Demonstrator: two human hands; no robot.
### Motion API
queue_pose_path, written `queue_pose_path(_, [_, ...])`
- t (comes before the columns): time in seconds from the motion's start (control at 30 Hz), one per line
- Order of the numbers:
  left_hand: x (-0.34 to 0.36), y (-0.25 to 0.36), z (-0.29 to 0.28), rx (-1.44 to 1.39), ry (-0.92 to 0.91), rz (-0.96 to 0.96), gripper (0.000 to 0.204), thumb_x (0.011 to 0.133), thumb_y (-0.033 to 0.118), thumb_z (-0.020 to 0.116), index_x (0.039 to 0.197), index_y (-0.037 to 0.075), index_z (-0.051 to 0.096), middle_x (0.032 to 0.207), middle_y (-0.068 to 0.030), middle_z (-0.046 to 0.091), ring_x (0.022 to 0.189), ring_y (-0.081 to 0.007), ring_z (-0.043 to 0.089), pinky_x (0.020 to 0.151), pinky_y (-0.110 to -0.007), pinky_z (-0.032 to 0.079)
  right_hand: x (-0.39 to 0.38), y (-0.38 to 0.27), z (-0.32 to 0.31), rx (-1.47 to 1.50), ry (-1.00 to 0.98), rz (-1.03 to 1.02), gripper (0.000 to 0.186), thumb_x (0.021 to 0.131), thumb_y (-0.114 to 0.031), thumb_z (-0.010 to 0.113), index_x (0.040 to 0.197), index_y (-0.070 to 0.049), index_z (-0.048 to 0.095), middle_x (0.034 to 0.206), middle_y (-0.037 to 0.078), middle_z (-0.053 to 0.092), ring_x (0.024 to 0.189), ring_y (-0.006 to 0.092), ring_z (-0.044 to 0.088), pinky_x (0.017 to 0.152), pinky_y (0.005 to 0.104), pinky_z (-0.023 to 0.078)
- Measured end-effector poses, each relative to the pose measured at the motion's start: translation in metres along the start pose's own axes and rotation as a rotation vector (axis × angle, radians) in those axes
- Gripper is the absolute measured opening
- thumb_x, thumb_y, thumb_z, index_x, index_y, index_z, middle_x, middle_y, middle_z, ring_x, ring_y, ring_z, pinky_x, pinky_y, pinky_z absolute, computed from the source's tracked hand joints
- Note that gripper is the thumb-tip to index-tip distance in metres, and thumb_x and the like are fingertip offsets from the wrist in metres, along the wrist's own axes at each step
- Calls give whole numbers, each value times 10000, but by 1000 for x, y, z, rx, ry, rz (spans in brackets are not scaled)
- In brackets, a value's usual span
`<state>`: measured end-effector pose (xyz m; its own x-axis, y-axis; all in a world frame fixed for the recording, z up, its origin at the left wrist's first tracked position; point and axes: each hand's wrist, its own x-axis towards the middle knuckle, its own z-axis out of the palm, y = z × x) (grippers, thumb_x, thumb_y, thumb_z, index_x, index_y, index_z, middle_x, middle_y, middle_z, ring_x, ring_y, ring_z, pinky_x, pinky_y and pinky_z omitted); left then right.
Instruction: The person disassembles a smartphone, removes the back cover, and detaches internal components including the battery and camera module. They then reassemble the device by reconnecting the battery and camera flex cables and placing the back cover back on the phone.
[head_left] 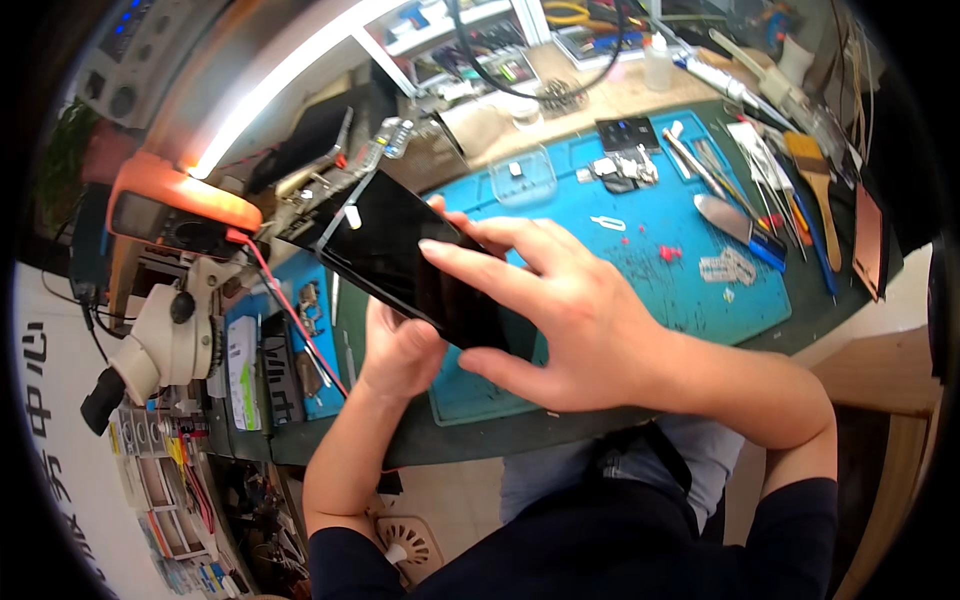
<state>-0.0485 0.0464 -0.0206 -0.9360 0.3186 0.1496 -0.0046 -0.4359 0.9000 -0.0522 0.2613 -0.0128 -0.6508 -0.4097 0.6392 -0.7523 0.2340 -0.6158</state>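
Note:
My left hand point(402, 353) holds a black smartphone point(388, 252), tilted screen up, with a small white patch near its upper corner. My right hand point(580, 320) spreads over the phone, index fingertip touching the dark screen and thumb extended by the near end. Some of my left fingers are hidden behind the phone. Underneath is a blue silicone mat point(700, 300) bearing a small SIM-pin-like metal piece point(608, 222), pink bits point(670, 253) and small metal plates point(727, 266).
An orange multimeter point(185, 195) with leads and a white microscope point(160, 340) stand at left. Tweezers, a brush point(820, 185) and blades point(740, 225) lie at right. A clear box point(522, 178) and dark parts point(625, 135) lie at the mat's back.

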Motion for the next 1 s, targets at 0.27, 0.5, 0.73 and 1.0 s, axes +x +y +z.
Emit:
queue_pose_path(0.27, [4, -1, 1, 40, 28, -19, 1093, 867, 503, 888, 1662, 55, 286, 1595, -108, 478, 1486, -295, 500, 1237, -492, 442, -4, 10, 3, -17, 25, 40, 715, 873, -411, 864, 1463, -80, 632, 1374, 227, 659, 1233, 413, 654, 1043, 470, 542])
queue_pose_path(0.5, [6, 1, -14, -153, 3, -14, 1132, 897, 587, 826, 1683, 35, 226, 1634, -145, 453, 1520, -318, 450, 1282, -564, 361, 11, 12, -11, 174, 150, 289, 376, 1030, -257, 748, 1289, 14, 711, 1125, 139, 781, 900, 187, 741, 787, 315, 606])
queue_pose_path(0.73, [8, 12, -26, -476, -118, 4, 1134, 915, 579, 813, 1697, 56, 179, 1649, -113, 422, 1577, -292, 369, 1315, -578, 288, 18, 13, -26, 985, -416, 848, 437, 1103, -399, 593, 1199, 1, 742, 1008, 105, 787, 864, 167, 753, 745, 298, 589])
queue_pose_path(1.0, [9, 15, -29, -592, -130, 35, 1109, 932, 515, 820, 1699, 45, 171, 1659, -134, 356, 1578, -320, 347, 1319, -559, 291, 14, 12, -21, 1135, -441, 793, 442, 1083, -427, 646, 1227, -20, 737, 1083, 97, 796, 873, 141, 747, 765, 288, 584])
